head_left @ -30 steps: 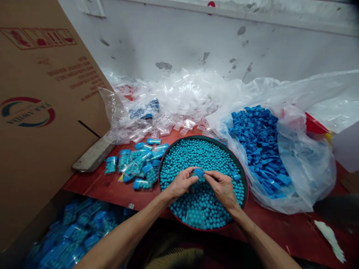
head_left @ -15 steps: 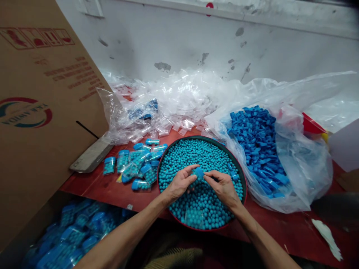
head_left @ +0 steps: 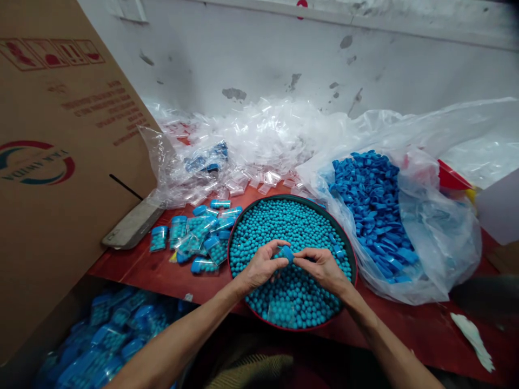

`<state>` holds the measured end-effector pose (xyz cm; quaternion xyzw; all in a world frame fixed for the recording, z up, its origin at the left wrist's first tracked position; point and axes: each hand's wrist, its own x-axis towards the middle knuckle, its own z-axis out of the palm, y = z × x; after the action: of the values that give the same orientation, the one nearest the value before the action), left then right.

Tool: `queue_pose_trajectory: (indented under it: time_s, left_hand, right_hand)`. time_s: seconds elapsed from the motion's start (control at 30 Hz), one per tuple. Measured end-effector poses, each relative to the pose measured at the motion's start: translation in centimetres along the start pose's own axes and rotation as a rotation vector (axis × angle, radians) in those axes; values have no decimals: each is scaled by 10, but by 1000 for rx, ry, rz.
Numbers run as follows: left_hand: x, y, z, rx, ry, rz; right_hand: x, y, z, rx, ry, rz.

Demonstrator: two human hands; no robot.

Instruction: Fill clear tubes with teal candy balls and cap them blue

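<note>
A round tub (head_left: 353, 254) with a dark rim is full of small turquoise balls (head_left: 284, 216). Over its middle, my left hand (head_left: 261, 266) is closed around a small clear container whose blue cap (head_left: 287, 254) shows between the fingers. My right hand (head_left: 320, 266) pinches the edge of that cap with thumb and forefinger. Most of the container's body is hidden by my left fingers. A clear container (head_left: 281, 312) lies on the balls near the tub's front. Another blue cap (head_left: 338, 252) rests on the balls at the right.
Filled capped containers (head_left: 198, 232) are heaped left of the tub, and more (head_left: 109, 335) lie below the table edge. Clear empty containers (head_left: 259, 146) pile up behind. A plastic bag (head_left: 438, 237) of blue caps (head_left: 368, 200) stands right. A cardboard box (head_left: 81, 124) rises at left.
My hands stay over the tub with the capped container between them. The blue cap has tilted and dropped very slightly, and my right fingers have shifted a little along its edge.
</note>
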<state>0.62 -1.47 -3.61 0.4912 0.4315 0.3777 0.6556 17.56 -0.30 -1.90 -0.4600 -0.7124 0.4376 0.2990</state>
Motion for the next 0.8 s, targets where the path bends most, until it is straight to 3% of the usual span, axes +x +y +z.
queue_pose_trajectory:
  time_s: [0.13,0.27,0.4,0.5,0.63,0.8]
  left_hand:
    - [0,0,-1,4,46,21]
    - [-1,2,-3,-84,43,8]
    - [0,3,-2,-75,1,-22]
    - [1,4,0,-48,39,11]
    - [0,7,6,-41,122,119]
    - [-3,17,12,-26,121,114]
  right_hand:
    - [4,2,-3,41,-32,-65]
    - [9,4,-6,343,-56,43]
    - [17,5,-3,496,92,148]
    - [16,2,5,251,144,35]
    - [5,-6,16,-198,40,-273]
    - [0,-10,22,-482,49,-273]
